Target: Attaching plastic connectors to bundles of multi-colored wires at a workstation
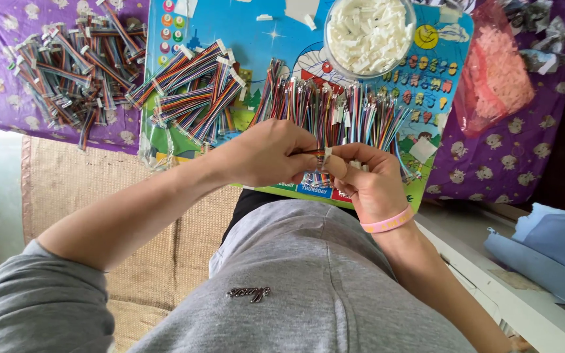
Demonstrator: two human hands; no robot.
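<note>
My left hand [266, 153] pinches the end of a thin multicoloured ribbon cable [313, 152] held level between both hands. My right hand [367, 180], with a pink band on the wrist, grips the cable's other end along with a small white plastic connector [327, 154]. Just beyond the hands lies a row of loose coloured wire bundles [341, 111] on a blue cartoon play board [256, 39]. A round clear bowl of white connectors [369, 34] stands at the board's far side.
Cables with white connectors on their ends lie on the board [194, 91] and in a pile on purple cloth [76, 65] at the left. A pink bag of small parts [495, 72] sits at the right. A woven mat [158, 261] lies under my lap.
</note>
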